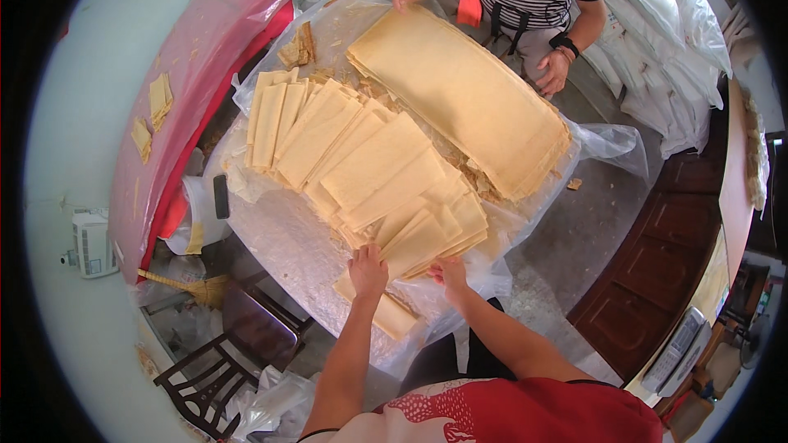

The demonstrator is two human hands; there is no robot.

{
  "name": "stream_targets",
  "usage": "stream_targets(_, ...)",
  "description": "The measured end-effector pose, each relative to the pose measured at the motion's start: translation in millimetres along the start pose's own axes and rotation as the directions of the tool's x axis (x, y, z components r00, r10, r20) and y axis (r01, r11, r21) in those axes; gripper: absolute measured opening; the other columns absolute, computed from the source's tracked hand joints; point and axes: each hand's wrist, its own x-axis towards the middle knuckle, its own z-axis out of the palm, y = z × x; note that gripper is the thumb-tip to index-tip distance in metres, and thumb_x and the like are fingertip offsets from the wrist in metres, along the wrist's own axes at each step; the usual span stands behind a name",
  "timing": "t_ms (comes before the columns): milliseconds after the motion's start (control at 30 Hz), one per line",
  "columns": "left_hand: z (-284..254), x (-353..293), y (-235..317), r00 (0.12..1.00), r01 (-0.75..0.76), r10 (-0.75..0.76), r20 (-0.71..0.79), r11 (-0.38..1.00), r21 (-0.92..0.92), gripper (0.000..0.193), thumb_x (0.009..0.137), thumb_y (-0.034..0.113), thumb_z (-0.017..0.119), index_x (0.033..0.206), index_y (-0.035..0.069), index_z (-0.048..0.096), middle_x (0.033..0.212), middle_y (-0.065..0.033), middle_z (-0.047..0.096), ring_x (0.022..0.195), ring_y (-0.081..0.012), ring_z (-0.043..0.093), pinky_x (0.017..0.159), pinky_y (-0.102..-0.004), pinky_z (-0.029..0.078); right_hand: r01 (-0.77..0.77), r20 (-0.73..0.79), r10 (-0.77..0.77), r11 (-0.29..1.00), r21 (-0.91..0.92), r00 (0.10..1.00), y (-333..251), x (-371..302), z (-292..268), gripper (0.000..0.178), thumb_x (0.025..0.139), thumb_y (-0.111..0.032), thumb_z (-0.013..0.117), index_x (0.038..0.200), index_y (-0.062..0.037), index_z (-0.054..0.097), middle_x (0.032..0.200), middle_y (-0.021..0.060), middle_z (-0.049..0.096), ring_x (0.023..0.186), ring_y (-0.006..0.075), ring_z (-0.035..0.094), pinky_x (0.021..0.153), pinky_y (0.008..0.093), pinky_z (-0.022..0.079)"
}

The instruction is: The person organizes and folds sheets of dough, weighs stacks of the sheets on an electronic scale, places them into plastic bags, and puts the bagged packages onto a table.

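While pale-yellow folded sheets (377, 160) are overlapping on the bench (283, 234), the left hand (368, 272) and right hand (451, 274) are working at their near edge. Whether either grip is pinching, I cannot tell.

The folded sheets (377, 168) look matt and dry; the large stack (460, 90) has rough, flaky edges. Glossy, wrinkled clear plastic (611, 145) covers the bench (283, 234). The chair seat (258, 324) looks shiny, the cabinet (640, 254) wooden, the sacks (657, 57) plasticky, the broom (209, 290) bristly straw.
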Motion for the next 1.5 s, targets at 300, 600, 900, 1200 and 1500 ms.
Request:
stream_targets(300,7,12,48,0.966,-0.248,0.257,-0.036,0.872,-0.421,0.031,0.073,0.006,0.061,0.103,0.008,0.053,0.089,-0.0114,0.06,0.089,-0.0326,0.057,0.083,-0.0447,0.045,0.041,-0.062,-0.037,0.997,0.071,0.997,-5,1,-15,0.014,0.087,-0.024,0.062,0.085,-0.0123,0.055,0.075,-0.0004,0.061,0.06,0.0082,0.054,0.051,0.024,0.041)
stream_targets(600,40,35,58,0.995,-0.064,0.058,0.085,0.995,0.07,0.056,0.071,0.012,0.069,0.123,0.012,0.049,0.121,-0.0117,0.046,0.11,-0.0341,0.047,0.087,-0.0492,0.044,-0.08,-0.057,0.094,0.975,0.207,0.994,-18,16,-13,0.021,0.084,-0.035,0.065,0.086,-0.0154,0.057,0.072,-0.0053,0.056,0.057,0.0057,0.045,0.053,0.0228,0.035)
stream_targets(900,67,20,50,0.975,-0.151,0.175,0.137,0.974,-0.169,0.053,0.067,0.012,0.07,0.117,0.011,0.052,0.11,-0.0141,0.054,0.104,-0.0368,0.051,0.09,-0.0441,0.046,-0.064,0.076,0.049,0.974,0.216,0.996,-30,-5,-13,0.03,0.084,-0.037,0.069,0.104,-0.0154,0.06,0.095,-0.002,0.065,0.084,0.0111,0.058,0.073,0.0266,0.043)
stream_targets(1200,51,35,59,0.963,-0.064,0.149,0.225,0.936,-0.347,0.051,0.074,0.014,0.063,0.123,0.009,0.053,0.116,-0.0152,0.054,0.108,-0.0365,0.051,0.093,-0.0447,0.045,0.247,-0.027,-0.248,0.942,0.226,0.968,-29,26,0,0.042,0.082,-0.007,0.068,0.121,-0.0051,0.052,0.104,0.0072,0.064,0.087,0.0203,0.064,0.078,0.0367,0.054)
stream_targets(1500,50,34,64,0.932,-0.078,0.204,0.299,0.92,-0.384,0.052,0.078,0.019,0.064,0.127,0.009,0.052,0.114,-0.0149,0.056,0.11,-0.0338,0.052,0.092,-0.0426,0.046,0.131,0.064,-0.163,0.929,0.347,0.985,-34,45,-26,0.038,0.08,0.0,0.067,0.116,-0.0032,0.053,0.103,0.0109,0.062,0.089,0.0263,0.064,0.071,0.0424,0.057)
